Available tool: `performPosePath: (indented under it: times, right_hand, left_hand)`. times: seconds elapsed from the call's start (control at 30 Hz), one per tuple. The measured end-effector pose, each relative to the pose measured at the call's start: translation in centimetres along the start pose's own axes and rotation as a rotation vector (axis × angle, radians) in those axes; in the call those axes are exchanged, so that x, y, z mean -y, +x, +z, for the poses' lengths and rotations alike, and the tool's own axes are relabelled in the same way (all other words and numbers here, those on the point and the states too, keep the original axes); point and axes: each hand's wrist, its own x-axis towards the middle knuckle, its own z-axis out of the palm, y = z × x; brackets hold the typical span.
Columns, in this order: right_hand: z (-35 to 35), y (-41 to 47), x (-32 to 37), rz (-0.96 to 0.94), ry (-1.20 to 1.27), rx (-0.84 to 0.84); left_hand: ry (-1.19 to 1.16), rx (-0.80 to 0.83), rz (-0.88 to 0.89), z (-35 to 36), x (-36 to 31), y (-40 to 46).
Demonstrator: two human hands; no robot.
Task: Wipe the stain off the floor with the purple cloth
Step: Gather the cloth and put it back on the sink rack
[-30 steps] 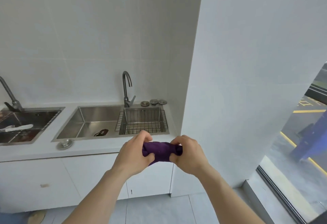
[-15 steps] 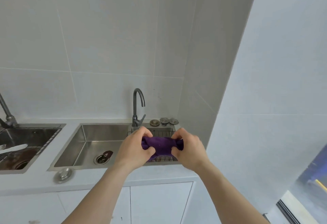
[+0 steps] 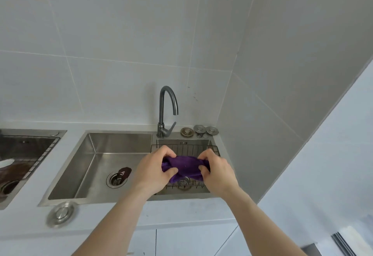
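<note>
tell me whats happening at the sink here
A person stands at a steel sink with both hands out over it. The left hand and right hand each have a grip on one end of a bunched purple cloth, held above the wire basket on the sink's right side, below the faucet. No water is running. The floor and its stain are out of view, so wiping is not yet under way.

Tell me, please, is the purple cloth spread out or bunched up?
Bunched up: the cloth is scrunched between the left hand and right hand.
</note>
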Motion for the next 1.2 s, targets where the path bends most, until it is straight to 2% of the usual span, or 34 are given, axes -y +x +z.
performPosePath:
  times: [0.2, 0.4, 0.57, 0.83, 1.0, 1.2]
  right_hand:
    - [5.3, 9.2, -4.1, 0.039, 0.046, 0.065]
    - [11.1, 17.3, -9.9, 0.134, 0.118, 0.239]
    - [15.6, 21.9, -14.2, 0.169, 0.109, 0.312]
    - [21.0, 22.5, -17.5, 0.057, -0.163, 0.438]
    - [24.0, 20.3, -18.9, -0.023, -0.168, 0.585]
    - [24.8, 20.4, -19.8, -0.057, -0.218, 0.632]
  left_hand:
    - [0.052, 0.047, -0.088, 4.3, 5.4, 7.7]
    - [0.129, 0.171, -0.198, 9.7, 9.7, 15.4]
    - [0.188, 0.233, -0.243, 14.4, 13.0, 20.0]
    - [0.445, 0.413, -0.249, 20.1, 17.0, 21.0]
    - [0.504, 0.606, -0.197, 22.5, 18.3, 19.6]
    - [0.498, 0.628, -0.188, 22.9, 19.0, 19.5]
